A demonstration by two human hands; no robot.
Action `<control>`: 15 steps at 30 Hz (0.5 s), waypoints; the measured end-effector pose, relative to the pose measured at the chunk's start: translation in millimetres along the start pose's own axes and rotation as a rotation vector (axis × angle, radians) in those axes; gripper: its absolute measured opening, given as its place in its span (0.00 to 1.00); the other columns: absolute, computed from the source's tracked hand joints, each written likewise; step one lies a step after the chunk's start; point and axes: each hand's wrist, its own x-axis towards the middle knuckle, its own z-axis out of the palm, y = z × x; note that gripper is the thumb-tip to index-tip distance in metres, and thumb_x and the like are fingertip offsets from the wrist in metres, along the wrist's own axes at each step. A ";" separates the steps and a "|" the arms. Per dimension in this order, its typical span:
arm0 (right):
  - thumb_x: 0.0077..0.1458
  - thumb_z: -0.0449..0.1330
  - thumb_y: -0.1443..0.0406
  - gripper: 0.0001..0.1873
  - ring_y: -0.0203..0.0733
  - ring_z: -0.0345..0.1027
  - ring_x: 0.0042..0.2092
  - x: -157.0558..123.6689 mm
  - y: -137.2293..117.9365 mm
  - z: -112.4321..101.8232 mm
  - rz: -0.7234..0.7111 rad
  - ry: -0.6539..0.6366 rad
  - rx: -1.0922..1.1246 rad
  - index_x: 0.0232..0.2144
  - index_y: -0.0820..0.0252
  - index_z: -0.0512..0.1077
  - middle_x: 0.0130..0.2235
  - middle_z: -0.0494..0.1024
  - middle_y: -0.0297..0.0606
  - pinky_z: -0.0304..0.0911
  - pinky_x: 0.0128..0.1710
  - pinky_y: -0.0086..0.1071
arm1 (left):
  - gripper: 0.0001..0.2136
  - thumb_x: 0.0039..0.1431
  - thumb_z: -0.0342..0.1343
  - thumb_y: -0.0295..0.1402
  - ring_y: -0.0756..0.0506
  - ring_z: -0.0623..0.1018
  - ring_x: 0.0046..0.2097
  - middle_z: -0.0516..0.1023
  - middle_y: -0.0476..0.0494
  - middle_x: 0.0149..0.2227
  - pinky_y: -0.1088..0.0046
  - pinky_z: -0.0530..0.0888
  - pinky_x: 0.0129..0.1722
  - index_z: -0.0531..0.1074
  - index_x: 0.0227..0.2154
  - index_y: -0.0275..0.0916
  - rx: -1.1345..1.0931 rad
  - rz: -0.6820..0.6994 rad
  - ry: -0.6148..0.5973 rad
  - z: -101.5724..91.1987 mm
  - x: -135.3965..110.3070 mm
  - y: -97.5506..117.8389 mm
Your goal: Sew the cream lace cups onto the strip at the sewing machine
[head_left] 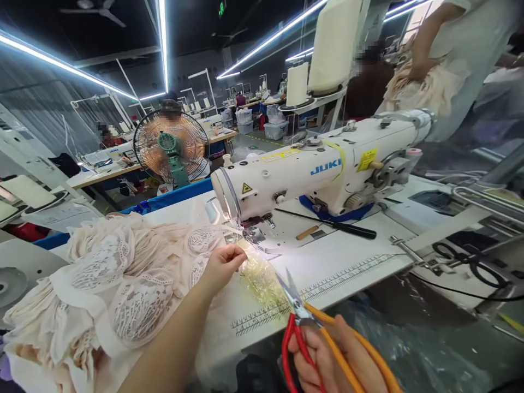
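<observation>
Two hands at the counter (347,256): left hand (223,266) pinches lace fabric (123,273) beside the sewing machine (311,169); right hand (327,357) has its grip closed around scissors (297,308). Distant bins (276,130): contents unclear.

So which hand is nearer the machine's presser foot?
Left. The left hand pinches the lace fabric right beside the presser foot; the right hand holds scissors lower down, off the front edge of the table.

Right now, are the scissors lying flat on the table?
No, the right hand holds the scissors by their handles above the table edge, while the left hand pinches the shiny strip.
</observation>
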 end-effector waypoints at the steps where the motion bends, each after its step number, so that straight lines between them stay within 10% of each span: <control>1: 0.36 0.45 0.30 0.41 0.32 0.57 0.18 6.5 1.8 5.3 0.021 -0.011 -0.009 0.28 0.61 0.69 0.19 0.63 0.31 0.51 0.20 0.28 | 0.08 0.49 0.54 0.35 0.54 0.64 0.23 0.65 0.53 0.20 0.78 0.62 0.24 0.69 0.23 0.36 0.002 0.005 -0.003 0.1 -0.2 -0.5; 9: 0.47 0.44 0.36 0.33 0.32 0.58 0.17 40.0 -19.0 41.2 0.077 0.036 0.048 0.22 0.59 0.62 0.17 0.64 0.30 0.54 0.17 0.26 | 0.09 0.48 0.55 0.37 0.54 0.64 0.23 0.63 0.53 0.19 0.78 0.62 0.23 0.69 0.22 0.36 0.018 0.051 0.016 -3.2 -1.1 -2.4; 15: 0.48 0.52 0.41 0.28 0.24 0.44 0.14 42.4 -29.9 30.2 -0.153 0.246 -0.219 0.25 0.61 0.65 0.15 0.57 0.22 0.43 0.14 0.21 | 0.09 0.49 0.54 0.37 0.53 0.64 0.23 0.64 0.52 0.20 0.78 0.63 0.24 0.68 0.23 0.36 0.037 0.039 0.002 -8.2 -1.9 -0.9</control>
